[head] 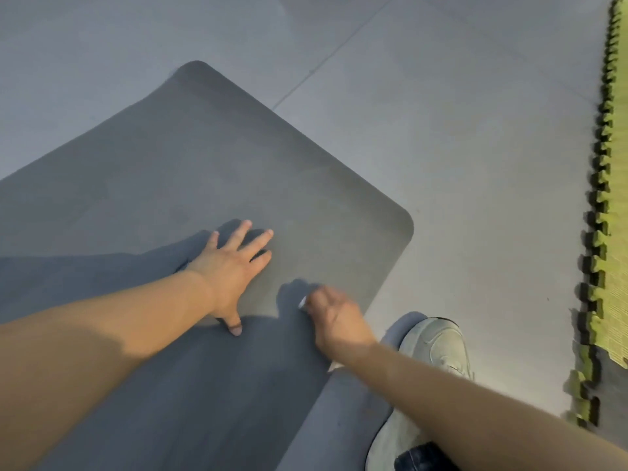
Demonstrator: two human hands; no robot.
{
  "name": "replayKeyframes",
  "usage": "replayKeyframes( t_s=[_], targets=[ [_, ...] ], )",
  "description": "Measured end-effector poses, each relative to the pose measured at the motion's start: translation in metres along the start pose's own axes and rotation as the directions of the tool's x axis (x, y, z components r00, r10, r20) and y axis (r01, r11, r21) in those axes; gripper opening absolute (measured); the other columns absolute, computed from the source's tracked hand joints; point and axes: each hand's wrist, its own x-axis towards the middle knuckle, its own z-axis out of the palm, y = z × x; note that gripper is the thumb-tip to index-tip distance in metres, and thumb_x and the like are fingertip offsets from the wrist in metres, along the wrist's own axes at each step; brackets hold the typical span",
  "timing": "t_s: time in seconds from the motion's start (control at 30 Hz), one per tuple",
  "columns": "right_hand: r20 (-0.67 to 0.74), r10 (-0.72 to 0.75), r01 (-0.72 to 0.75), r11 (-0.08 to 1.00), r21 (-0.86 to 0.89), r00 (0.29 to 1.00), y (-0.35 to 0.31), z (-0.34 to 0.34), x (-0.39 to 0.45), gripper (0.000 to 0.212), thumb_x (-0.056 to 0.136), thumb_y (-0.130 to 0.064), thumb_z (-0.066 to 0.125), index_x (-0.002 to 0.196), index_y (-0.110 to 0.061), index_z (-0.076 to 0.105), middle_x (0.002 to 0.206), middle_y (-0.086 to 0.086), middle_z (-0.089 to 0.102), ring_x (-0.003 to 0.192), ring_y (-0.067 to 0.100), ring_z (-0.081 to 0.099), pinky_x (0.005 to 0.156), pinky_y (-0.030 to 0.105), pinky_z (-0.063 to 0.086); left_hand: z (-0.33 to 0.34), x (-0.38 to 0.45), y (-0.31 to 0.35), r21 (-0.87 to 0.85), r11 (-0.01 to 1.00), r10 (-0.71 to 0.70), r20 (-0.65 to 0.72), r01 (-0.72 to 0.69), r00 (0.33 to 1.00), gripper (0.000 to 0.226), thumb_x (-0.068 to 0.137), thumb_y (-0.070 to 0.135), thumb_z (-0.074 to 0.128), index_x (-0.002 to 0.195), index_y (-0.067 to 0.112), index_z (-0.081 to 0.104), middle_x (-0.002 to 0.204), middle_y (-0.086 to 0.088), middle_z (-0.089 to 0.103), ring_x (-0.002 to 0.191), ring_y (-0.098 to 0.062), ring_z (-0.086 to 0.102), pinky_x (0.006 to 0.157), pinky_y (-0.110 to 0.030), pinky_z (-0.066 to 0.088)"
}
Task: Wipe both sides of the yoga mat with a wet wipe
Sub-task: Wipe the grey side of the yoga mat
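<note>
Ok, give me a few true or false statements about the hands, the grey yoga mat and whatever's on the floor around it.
1. The left hand lies flat with spread fingers on the grey yoga mat. True.
2. The right hand is empty. False: a bit of white wet wipe shows at its fingers.
3. A green interlocking foam floor tile lies off the mat's right. True.
4. A pale sneaker rests near the right arm. True.
5. The mat is rolled up tight. False: it is spread out.

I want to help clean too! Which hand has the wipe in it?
The right hand, near the shoe, has the white wet wipe bunched in curled fingers. The left hand just lies flat, fingers spread, on the grey yoga mat.
</note>
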Motion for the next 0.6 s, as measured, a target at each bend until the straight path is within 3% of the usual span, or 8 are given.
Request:
replayKeyframes(
  t_s=[0.1, 0.17, 0.23, 0.37, 0.43, 0.6],
  targets=[
    [0.178, -0.229, 0.216, 0.972, 0.092, 0.957, -0.038, 0.016, -0.049, 0.029, 0.068, -0.004, 0.059, 0.094, -0.014, 0.057, 0.092, 0.006, 0.056, 0.083, 0.025, 0.055, 0.069, 0.030, 0.050, -0.004, 0.006, 0.006, -0.065, 0.996, 0.057, 0.025, -0.056, 0.998, 0.146, 0.050, 0.063, 0.091, 0.158, 0.009, 0.009, 0.164, 0.004, -0.025, 0.153, -0.030, -0.019, 0.121, -0.056, 0.024],
    [0.230, -0.348, 0.347, 0.937, 0.047, 0.909, -0.032, 0.013, -0.050, 0.024, 0.072, -0.007, 0.046, 0.093, -0.012, 0.057, 0.090, 0.007, 0.054, 0.082, 0.026, 0.053, 0.071, 0.032, 0.046, -0.005, 0.009, 0.009, -0.083, 0.995, 0.052, 0.043, -0.048, 0.998, 0.151, 0.048, 0.059, 0.093, 0.159, 0.016, 0.000, 0.164, 0.003, -0.024, 0.153, -0.033, -0.019, 0.120, -0.058, 0.026],
    [0.229, -0.362, 0.365, 0.930, 0.031, 0.904, -0.004, 0.001, -0.035, 0.027, 0.073, -0.001, 0.049, 0.097, -0.011, 0.058, 0.094, 0.010, 0.056, 0.088, 0.030, 0.055, 0.078, 0.035, 0.048, -0.006, 0.011, 0.010, -0.085, 0.995, 0.058, 0.056, -0.053, 0.997, 0.156, 0.048, 0.058, 0.094, 0.158, 0.029, -0.012, 0.164, 0.003, -0.024, 0.152, -0.035, -0.020, 0.119, -0.061, 0.026],
    [0.043, -0.094, 0.098, 0.990, -0.097, 0.995, 0.070, -0.036, -0.003, 0.034, 0.068, 0.007, 0.061, 0.096, -0.013, 0.061, 0.090, 0.010, 0.058, 0.080, 0.031, 0.058, 0.072, 0.034, 0.050, -0.006, 0.013, 0.009, -0.081, 0.995, 0.059, 0.084, -0.053, 0.995, 0.154, 0.051, 0.056, 0.093, 0.156, 0.039, -0.019, 0.163, 0.004, -0.028, 0.151, -0.035, -0.024, 0.120, -0.061, 0.024],
    [-0.026, 0.046, -0.049, 0.989, -0.142, 0.999, 0.091, -0.052, 0.010, 0.029, 0.070, 0.009, 0.061, 0.091, -0.012, 0.062, 0.084, 0.009, 0.057, 0.073, 0.031, 0.057, 0.067, 0.029, 0.044, -0.007, 0.013, 0.009, -0.086, 0.995, 0.055, 0.085, -0.048, 0.995, 0.153, 0.052, 0.054, 0.094, 0.156, 0.041, -0.017, 0.163, 0.004, -0.029, 0.151, -0.034, -0.024, 0.119, -0.062, 0.023],
    [-0.056, 0.141, -0.148, 0.974, -0.173, 0.988, 0.094, -0.054, 0.019, 0.022, 0.075, 0.007, 0.061, 0.088, -0.011, 0.063, 0.084, 0.007, 0.059, 0.073, 0.032, 0.058, 0.065, 0.027, 0.039, -0.004, 0.014, 0.009, -0.095, 0.995, 0.045, 0.085, -0.037, 0.995, 0.154, 0.050, 0.053, 0.095, 0.156, 0.043, -0.017, 0.162, 0.005, -0.031, 0.151, -0.034, -0.025, 0.119, -0.063, 0.024]
  ],
)
